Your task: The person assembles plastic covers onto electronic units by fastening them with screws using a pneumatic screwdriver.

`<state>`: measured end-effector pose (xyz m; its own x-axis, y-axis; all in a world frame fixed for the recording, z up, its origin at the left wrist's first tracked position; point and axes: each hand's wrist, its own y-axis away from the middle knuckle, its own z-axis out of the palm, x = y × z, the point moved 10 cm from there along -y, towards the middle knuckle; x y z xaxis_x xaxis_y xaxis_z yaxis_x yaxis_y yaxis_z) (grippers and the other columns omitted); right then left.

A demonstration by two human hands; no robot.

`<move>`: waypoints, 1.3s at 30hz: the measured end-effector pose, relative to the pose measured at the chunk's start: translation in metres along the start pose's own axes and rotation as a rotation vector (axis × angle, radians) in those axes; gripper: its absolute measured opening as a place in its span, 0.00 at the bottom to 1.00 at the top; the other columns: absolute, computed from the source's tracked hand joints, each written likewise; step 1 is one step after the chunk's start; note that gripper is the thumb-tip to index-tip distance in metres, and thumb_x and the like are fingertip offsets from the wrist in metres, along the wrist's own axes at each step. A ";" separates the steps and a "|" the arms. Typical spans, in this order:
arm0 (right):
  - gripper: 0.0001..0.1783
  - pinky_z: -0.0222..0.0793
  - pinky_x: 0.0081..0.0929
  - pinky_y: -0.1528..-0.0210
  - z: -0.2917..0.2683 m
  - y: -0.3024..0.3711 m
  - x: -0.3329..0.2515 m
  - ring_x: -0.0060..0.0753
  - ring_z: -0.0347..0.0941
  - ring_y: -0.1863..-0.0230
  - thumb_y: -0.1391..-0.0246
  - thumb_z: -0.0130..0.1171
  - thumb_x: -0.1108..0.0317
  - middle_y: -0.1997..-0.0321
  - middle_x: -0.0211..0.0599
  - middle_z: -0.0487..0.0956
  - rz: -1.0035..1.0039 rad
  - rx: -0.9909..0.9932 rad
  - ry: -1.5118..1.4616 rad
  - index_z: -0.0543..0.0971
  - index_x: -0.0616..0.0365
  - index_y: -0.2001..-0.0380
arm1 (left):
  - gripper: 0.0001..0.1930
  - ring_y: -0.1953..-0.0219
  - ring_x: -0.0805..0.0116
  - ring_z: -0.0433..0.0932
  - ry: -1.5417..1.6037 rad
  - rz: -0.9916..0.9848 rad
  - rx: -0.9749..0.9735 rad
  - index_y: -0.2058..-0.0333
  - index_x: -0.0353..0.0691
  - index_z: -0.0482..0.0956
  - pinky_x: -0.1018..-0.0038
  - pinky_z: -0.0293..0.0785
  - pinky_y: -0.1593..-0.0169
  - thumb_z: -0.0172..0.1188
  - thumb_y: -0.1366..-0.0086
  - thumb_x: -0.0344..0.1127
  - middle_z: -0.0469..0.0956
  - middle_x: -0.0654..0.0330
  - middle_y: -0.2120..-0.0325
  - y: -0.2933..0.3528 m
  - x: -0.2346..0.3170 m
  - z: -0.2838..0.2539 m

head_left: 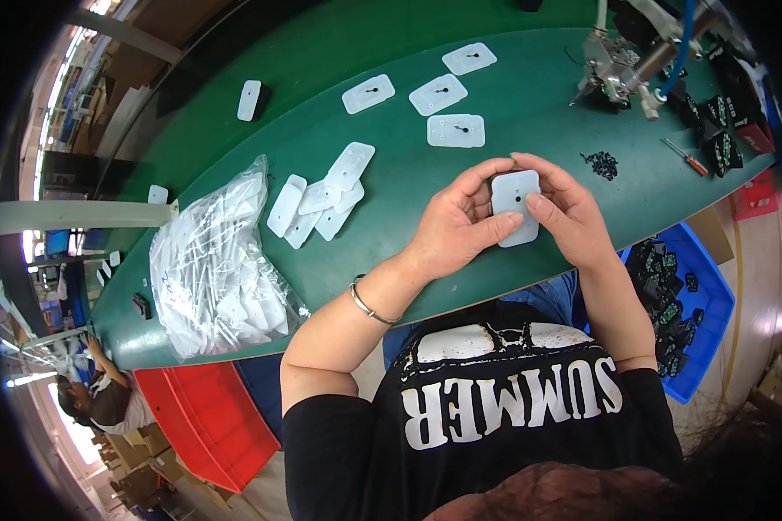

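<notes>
A white rectangular plastic cover [514, 187] with rounded corners and a dark spot in its middle is held upright between my hands, above the table's near side. My left hand [465, 213] grips its left edge, the thumb pressed on its face. From the other side my right hand [569, 208] closes on it, thumb on the face and fingers behind. What lies behind the cover is mostly hidden. Beyond my hands lie several similar covers [456, 130], each with a small black part on it. A pile of small black parts [600, 165] sits to the right.
A clear bag of white covers [217, 278] and a loose stack [321, 208] lie left on the green table. Back right stand a metal fixture [613, 74] and a screwdriver [693, 163]. Blue bin [712, 321] and red bin [208, 425] flank me. Another person [104, 395] works far left.
</notes>
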<state>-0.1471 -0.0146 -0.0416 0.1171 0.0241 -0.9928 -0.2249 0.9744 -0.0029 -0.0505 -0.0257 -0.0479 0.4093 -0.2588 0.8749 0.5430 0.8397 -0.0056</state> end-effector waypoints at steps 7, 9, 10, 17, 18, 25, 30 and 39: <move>0.26 0.65 0.21 0.52 0.003 -0.003 0.004 0.22 0.67 0.52 0.48 0.53 0.76 0.50 0.37 0.69 -0.018 0.019 -0.110 0.63 0.63 0.45 | 0.27 0.59 0.76 0.72 -0.095 -0.029 0.024 0.46 0.35 0.61 0.80 0.73 0.59 0.56 0.45 0.22 0.71 0.60 0.59 0.002 0.003 -0.002; 0.26 0.65 0.20 0.52 0.004 -0.005 0.005 0.22 0.66 0.51 0.49 0.53 0.76 0.49 0.37 0.69 -0.027 0.007 -0.115 0.63 0.63 0.45 | 0.27 0.59 0.76 0.72 -0.119 -0.026 0.032 0.46 0.35 0.61 0.80 0.73 0.59 0.56 0.45 0.22 0.71 0.60 0.59 0.001 0.003 -0.003; 0.26 0.64 0.20 0.52 0.004 -0.006 0.006 0.22 0.66 0.51 0.50 0.54 0.77 0.49 0.36 0.68 -0.030 0.022 -0.125 0.64 0.63 0.46 | 0.27 0.59 0.76 0.72 -0.144 -0.024 0.036 0.46 0.35 0.61 0.80 0.72 0.59 0.56 0.45 0.22 0.71 0.60 0.59 0.001 0.004 -0.004; 0.26 0.63 0.21 0.51 -0.001 -0.008 0.008 0.23 0.65 0.50 0.53 0.55 0.78 0.49 0.35 0.69 -0.070 0.052 -0.156 0.65 0.62 0.48 | 0.27 0.54 0.71 0.71 -0.215 -0.001 0.034 0.46 0.37 0.61 0.76 0.70 0.52 0.55 0.45 0.19 0.69 0.57 0.53 0.000 0.003 0.000; 0.26 0.63 0.21 0.51 -0.003 -0.007 0.008 0.23 0.65 0.50 0.53 0.55 0.78 0.49 0.35 0.69 -0.073 0.058 -0.151 0.65 0.62 0.48 | 0.27 0.54 0.71 0.71 -0.213 0.001 0.027 0.46 0.37 0.61 0.76 0.70 0.52 0.55 0.45 0.19 0.69 0.57 0.53 -0.001 0.004 0.001; 0.22 0.63 0.31 0.45 -0.079 0.004 -0.039 0.33 0.67 0.47 0.50 0.53 0.75 0.49 0.39 0.71 -0.183 0.270 0.003 0.67 0.62 0.49 | 0.25 0.54 0.68 0.72 -0.017 -0.035 0.074 0.46 0.38 0.60 0.72 0.72 0.52 0.53 0.43 0.22 0.71 0.55 0.55 -0.003 -0.005 -0.016; 0.16 0.63 0.37 0.46 -0.198 0.032 -0.215 0.42 0.68 0.52 0.42 0.40 0.68 0.55 0.50 0.72 -0.773 0.691 -0.100 0.69 0.66 0.55 | 0.23 0.52 0.62 0.72 0.171 -0.297 0.111 0.46 0.38 0.60 0.64 0.71 0.49 0.51 0.40 0.24 0.71 0.53 0.54 -0.015 -0.027 -0.005; 0.30 0.75 0.32 0.57 -0.042 -0.075 -0.296 0.35 0.76 0.65 0.45 0.51 0.55 0.64 0.46 0.76 -0.599 -0.100 0.228 0.61 0.66 0.48 | 0.21 0.56 0.62 0.76 0.104 -0.342 0.023 0.47 0.37 0.61 0.70 0.76 0.59 0.52 0.40 0.27 0.73 0.53 0.57 -0.022 -0.037 0.007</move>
<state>-0.2051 -0.1042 0.2479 0.0438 -0.5758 -0.8164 -0.2746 0.7788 -0.5640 -0.0828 -0.0311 -0.0772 0.2791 -0.5732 0.7704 0.6456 0.7059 0.2913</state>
